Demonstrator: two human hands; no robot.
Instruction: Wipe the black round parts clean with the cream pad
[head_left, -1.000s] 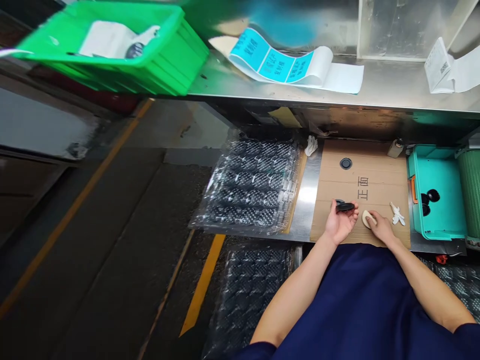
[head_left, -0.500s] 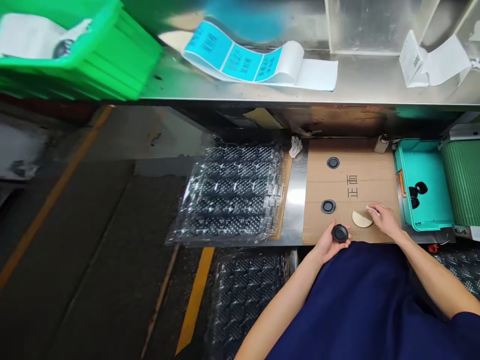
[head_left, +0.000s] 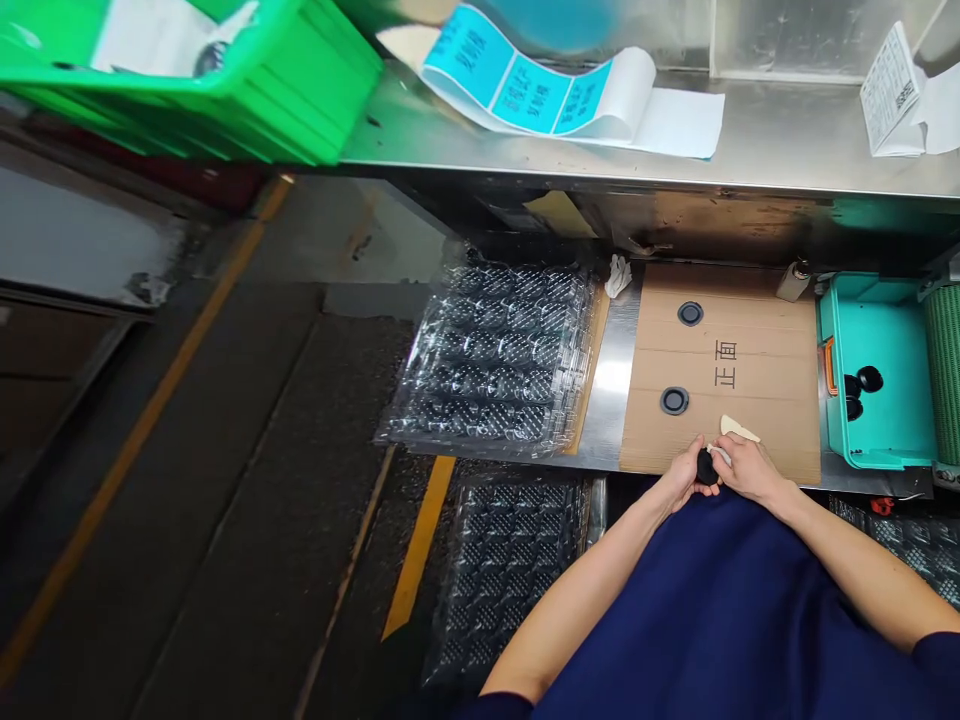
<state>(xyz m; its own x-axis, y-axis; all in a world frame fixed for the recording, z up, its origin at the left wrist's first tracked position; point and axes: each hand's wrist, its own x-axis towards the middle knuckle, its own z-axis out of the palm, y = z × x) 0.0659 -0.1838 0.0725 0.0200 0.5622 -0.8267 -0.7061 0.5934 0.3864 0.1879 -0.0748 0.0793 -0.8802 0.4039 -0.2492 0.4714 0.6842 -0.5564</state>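
My left hand (head_left: 684, 476) holds a round black part (head_left: 706, 466) at the front edge of the cardboard sheet (head_left: 780, 400). Close against it, my right hand (head_left: 742, 466) pinches a small whitish piece (head_left: 718, 453) at the black part's face. Just beyond my right fingers lies a cream-coloured flat piece (head_left: 738, 429), partly covered by the hand. Two dark round parts rest on the cardboard, one farther back (head_left: 690, 314) and one nearer (head_left: 674, 401).
A teal bin (head_left: 889, 440) with several black parts stands right of the cardboard, a small bottle (head_left: 793, 281) at its back. Clear plastic trays (head_left: 495, 350) are stacked to the left. Above, a steel shelf (head_left: 787, 130) carries a green bin (head_left: 300, 90) and a label strip (head_left: 525, 92).
My right hand has moved left to meet the black part in my left hand, which is now tilted. The cream piece has turned. The whole view has shifted.
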